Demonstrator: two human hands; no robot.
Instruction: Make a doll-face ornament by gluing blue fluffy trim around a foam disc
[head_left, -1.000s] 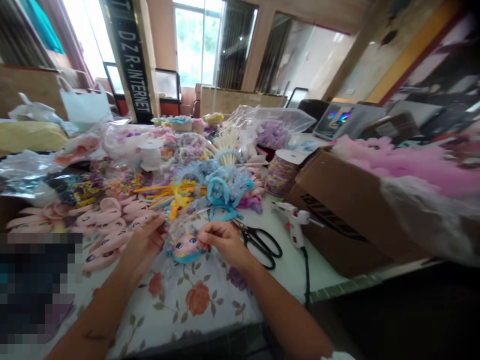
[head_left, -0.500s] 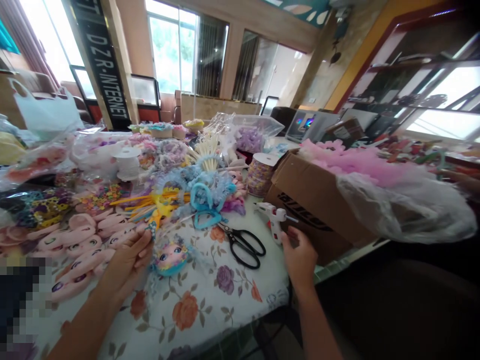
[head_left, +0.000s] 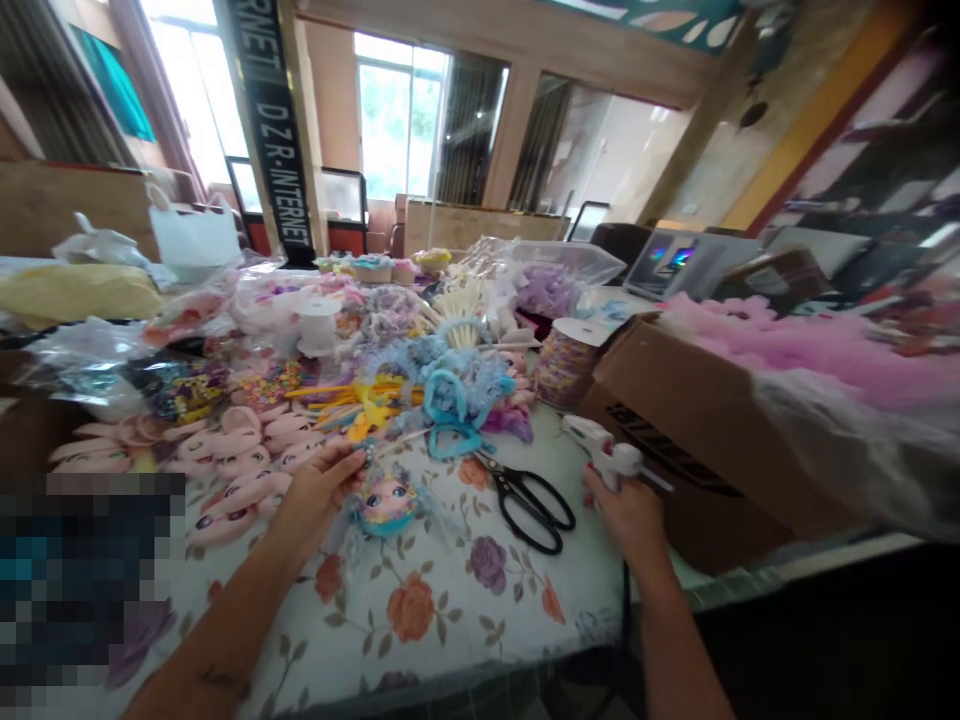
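My left hand (head_left: 322, 490) is pinched on a small blue-green speckled piece (head_left: 367, 452), just above a doll head ornament (head_left: 388, 497) with large blue eyes and a flowery, turquoise trim. Whether that piece is joined to the ornament I cannot tell. On the right, my right hand (head_left: 630, 510) is closed around the handle of a white hot glue gun (head_left: 616, 455), whose nozzle points left and away. Black-handled scissors (head_left: 534, 508) lie on the tablecloth between the two hands. Beyond the ornament sits a light-blue fuzzy loop (head_left: 454, 440).
A cardboard box (head_left: 675, 440) with pink tulle (head_left: 810, 350) in plastic stands at right. Behind are a ribbon spool (head_left: 566, 365), a white spool (head_left: 318, 325), and yellow sticks (head_left: 352, 393). Several pink rabbit heads (head_left: 240, 450) lie at left on the floral tablecloth (head_left: 450, 610).
My right hand has gone from reaching beside the glue gun to gripping its handle. My left hand keeps its pinch beside the doll head. The whole view has swung left.
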